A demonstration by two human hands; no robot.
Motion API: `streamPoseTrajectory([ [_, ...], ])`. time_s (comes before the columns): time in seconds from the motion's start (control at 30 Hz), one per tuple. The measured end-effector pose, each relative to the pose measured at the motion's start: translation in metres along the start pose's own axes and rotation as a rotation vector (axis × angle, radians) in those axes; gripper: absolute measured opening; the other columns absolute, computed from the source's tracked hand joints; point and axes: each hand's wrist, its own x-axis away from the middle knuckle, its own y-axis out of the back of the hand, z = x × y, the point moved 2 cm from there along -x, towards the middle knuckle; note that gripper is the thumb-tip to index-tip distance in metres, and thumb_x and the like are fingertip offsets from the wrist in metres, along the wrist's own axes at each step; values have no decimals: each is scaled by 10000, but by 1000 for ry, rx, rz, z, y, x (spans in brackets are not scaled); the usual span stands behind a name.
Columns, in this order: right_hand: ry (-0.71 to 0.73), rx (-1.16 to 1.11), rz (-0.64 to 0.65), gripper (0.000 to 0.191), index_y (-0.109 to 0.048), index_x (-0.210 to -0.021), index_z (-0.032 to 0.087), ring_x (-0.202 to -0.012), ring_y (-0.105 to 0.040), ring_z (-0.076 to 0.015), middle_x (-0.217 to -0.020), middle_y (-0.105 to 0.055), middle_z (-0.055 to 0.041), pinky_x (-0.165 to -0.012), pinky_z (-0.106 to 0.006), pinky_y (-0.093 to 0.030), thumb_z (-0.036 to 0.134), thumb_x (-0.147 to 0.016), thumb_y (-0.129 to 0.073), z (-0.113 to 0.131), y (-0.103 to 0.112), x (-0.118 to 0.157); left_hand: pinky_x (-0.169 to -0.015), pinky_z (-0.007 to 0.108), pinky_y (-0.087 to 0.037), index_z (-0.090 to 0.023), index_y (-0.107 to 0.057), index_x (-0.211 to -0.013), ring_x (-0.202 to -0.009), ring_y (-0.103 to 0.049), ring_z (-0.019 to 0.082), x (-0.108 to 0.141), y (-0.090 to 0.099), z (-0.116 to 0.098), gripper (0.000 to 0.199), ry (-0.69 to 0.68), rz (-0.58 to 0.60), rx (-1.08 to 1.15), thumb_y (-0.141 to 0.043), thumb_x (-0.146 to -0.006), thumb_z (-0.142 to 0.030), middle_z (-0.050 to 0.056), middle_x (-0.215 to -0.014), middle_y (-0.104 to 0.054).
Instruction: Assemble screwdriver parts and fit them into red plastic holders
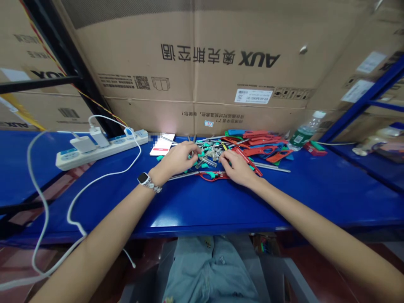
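Note:
My left hand (181,158) has its fingers curled over a pile of small lighter parts; whatever it pinches is too small to make out. Closed as well, my right hand (237,167) rests low at the pile's right side, its fingertips together and their contents hidden. Between the hands lie green triggers (202,155) and clear fuel tanks (209,162). In front of the pile, an opened red long-nosed lighter (205,176) with a green trigger inside and a metal tube pointing left lies partly under my right hand.
Red, orange and blue lighter shells (260,141) are heaped at the back right, near a water bottle (304,132) and a small red box (314,148). A phone (161,145) lies back left, beside a power strip (104,149) with a trailing white cable (73,206). Cardboard (202,97) stands behind.

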Motion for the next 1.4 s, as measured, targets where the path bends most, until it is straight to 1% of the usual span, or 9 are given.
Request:
streamPoseTrajectory([
  [0.13, -29, -59, -27, 189, -525, -805, 218, -859, -604, -221, -885, -663, -68, -796, -356, -450, 238, -983, -463, 3, -3, -8, -837, 396, -527, -176, -725, -957, -898, -665, 236, 8, 3, 9, 238, 54, -48, 32, -498, -894, -209, 86, -960, -736],
  [0.33, -45, -89, -38, 167, -536, -769, 217, -813, -587, -206, -852, -653, -54, -774, -349, -448, 211, -934, -514, 9, -8, -20, -710, 319, -515, -162, -720, -989, -751, -645, 183, 24, 17, 33, 228, 241, -141, 131, -523, -903, -240, 57, -853, -733],
  [0.6, -6, -129, -23, 148, -553, -750, 212, -729, -559, -176, -808, -654, -31, -712, -325, -430, 177, -894, -554, 27, -28, -49, -717, 309, -516, -165, -686, -918, -719, -623, 156, 30, 18, 43, 161, 281, -206, 211, -567, -916, -273, 54, -855, -744],
  [0.73, -32, -166, -43, 148, -552, -742, 214, -702, -555, -171, -791, -663, -29, -692, -316, -424, 176, -885, -557, 28, -34, -51, -718, 310, -514, -167, -685, -912, -734, -629, 162, 31, 18, 46, 140, 308, -204, 201, -584, -913, -265, 55, -852, -739],
  [0.93, -72, -183, -110, 150, -553, -735, 221, -690, -566, -189, -768, -671, -36, -683, -326, -438, 231, -885, -547, 17, -18, -36, -693, 302, -511, -179, -667, -873, -720, -625, 160, 28, 9, 38, 162, 257, -168, 247, -575, -926, -302, 40, -817, -723],
  [1.07, -161, -174, -154, 155, -572, -746, 220, -643, -552, -191, -729, -655, -33, -656, -326, -434, 285, -885, -549, -1, -1, -22, -673, 294, -505, -181, -674, -862, -730, -627, 162, 26, 0, 26, 194, 183, -104, 268, -571, -931, -332, 41, -819, -717],
  [1.2, -199, -172, -207, 163, -610, -769, 210, -663, -570, -198, -745, -675, -45, -665, -325, -436, 312, -880, -545, -18, 13, -6, -683, 296, -510, -183, -693, -879, -748, -634, 160, 23, -6, 17, 205, 106, -70, 265, -569, -938, -335, 51, -854, -727],
  [1.3, -216, -157, -189, 164, -641, -775, 201, -670, -582, -199, -750, -698, -48, -667, -321, -430, 295, -871, -546, -22, 17, 1, -686, 297, -515, -187, -702, -892, -761, -644, 164, 22, -7, 14, 201, 84, -64, 248, -578, -938, -338, 55, -865, -734],
  [1.4, -205, -159, -155, 162, -670, -783, 198, -716, -622, -205, -797, -736, -55, -693, -319, -448, 273, -869, -555, -19, 15, 4, -682, 291, -519, -192, -698, -892, -771, -659, 166, 23, -6, 16, 204, 108, -77, 244, -582, -944, -351, 53, -864, -737],
])
